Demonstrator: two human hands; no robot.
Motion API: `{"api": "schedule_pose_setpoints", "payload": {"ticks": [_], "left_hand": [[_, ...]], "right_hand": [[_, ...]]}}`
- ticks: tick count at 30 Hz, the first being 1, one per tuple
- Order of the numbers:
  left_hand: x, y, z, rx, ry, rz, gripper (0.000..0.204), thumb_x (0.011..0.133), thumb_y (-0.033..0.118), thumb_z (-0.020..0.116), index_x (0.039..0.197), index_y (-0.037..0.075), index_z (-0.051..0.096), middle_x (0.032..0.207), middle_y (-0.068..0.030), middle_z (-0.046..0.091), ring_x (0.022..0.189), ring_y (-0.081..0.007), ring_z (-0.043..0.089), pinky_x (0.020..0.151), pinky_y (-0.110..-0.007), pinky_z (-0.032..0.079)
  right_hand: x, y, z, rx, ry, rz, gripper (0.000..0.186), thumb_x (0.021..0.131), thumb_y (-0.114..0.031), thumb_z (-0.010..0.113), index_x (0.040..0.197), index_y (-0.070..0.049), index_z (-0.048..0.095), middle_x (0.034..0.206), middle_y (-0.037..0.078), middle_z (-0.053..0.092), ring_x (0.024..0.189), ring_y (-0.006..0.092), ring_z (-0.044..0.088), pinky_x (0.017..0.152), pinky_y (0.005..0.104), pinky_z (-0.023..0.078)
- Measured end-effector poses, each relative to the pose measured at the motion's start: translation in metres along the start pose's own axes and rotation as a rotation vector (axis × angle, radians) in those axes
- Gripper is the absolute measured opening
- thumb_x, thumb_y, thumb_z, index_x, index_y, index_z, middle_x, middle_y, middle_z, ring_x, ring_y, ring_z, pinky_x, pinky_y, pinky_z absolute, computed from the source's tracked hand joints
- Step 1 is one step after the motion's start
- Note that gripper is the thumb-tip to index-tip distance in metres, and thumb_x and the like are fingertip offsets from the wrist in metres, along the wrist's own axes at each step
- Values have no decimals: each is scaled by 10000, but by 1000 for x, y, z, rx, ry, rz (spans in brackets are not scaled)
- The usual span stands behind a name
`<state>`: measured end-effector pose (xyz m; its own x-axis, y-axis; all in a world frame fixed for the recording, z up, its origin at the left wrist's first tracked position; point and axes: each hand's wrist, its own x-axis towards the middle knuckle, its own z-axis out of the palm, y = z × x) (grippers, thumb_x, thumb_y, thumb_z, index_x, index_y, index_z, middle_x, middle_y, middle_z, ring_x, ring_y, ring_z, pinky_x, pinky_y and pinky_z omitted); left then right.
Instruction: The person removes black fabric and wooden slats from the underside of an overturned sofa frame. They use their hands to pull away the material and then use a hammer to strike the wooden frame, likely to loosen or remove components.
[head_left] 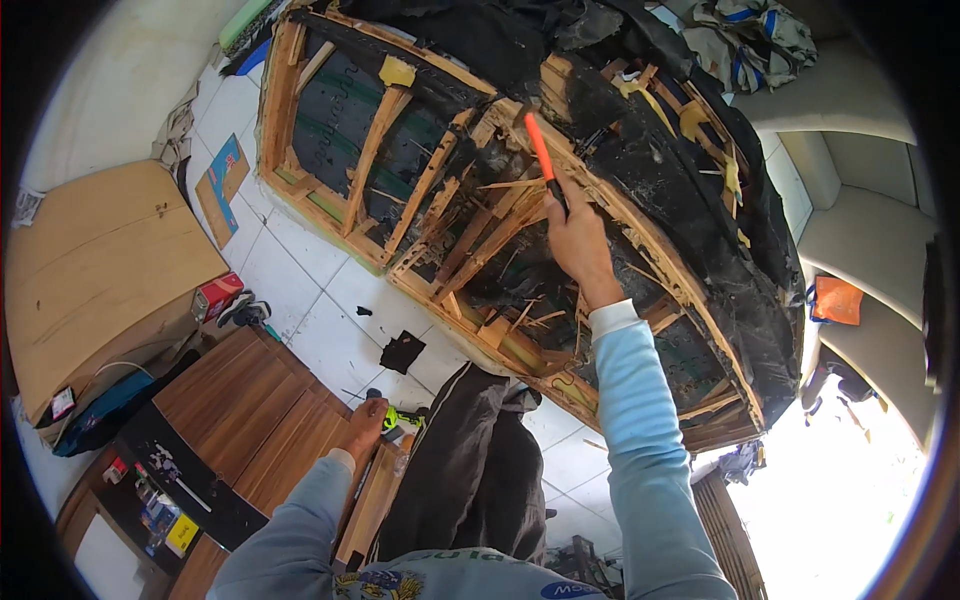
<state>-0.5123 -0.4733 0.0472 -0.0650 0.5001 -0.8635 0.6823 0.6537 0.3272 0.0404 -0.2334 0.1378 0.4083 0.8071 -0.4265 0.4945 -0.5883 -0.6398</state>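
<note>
sofa frame (520, 200) ahead on the floor (320, 300), wooden table (250, 420) at left, board (90, 270) behind it

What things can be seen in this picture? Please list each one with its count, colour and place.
sofa frame: one, bare wood with torn black lining, overturned on the floor, upper middle
orange-handled tool: one, orange and black, held against the frame
wooden boards: several, brown, lower left
curved wooden panel: one, light brown, left
black scrap: one, on the white tiles
orange bag: one, right, on a pale cushion
crumpled fabric: one heap, beige and blue, top right
green and black tool: one, on the floor by the left hand
right hand: one, raised, grips the orange-handled tool
left hand: one, rests on the edge of the boards; light blue sleeves on both arms
</note>
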Motion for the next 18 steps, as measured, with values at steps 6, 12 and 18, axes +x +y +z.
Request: {"api": "schedule_pose_setpoints", "payload": {"ticks": [6, 12, 18], "left_hand": [[-7, 1, 6, -52, -22, 5, 400, 1009, 342, 661, 1167, -22, 714, 1027, -127, 762, 950, -219, 717, 856, -352, 548], [-8, -28, 8, -99, -29, -9, 401, 1021, 337, 653, 1208, -13, 711, 1095, -151, 770, 1011, -214, 728, 891, -347, 550], [-21, 0, 5, -57, -44, -91, 418, 1025, 331, 649, 1230, -31, 693, 1107, -131, 758, 1018, -205, 711, 906, -341, 544]], "right_hand": [[-3, -13, 12, 424, 382, -141, 469, 1076, -277, 557, 1513, -110, 528, 1391, 271, 634, 1171, 392, 696, 955, 415, 540], [25, -18, 2, 434, 352, -200, 493, 1096, -299, 513, 1549, -115, 449, 1316, 285, 656, 1102, 427, 685, 937, 448, 532], [16, -15, -20, 307, 124, 47, 480, 1102, -304, 497, 1536, -104, 446, 1235, 304, 685, 1117, 451, 690, 922, 486, 533]]}}
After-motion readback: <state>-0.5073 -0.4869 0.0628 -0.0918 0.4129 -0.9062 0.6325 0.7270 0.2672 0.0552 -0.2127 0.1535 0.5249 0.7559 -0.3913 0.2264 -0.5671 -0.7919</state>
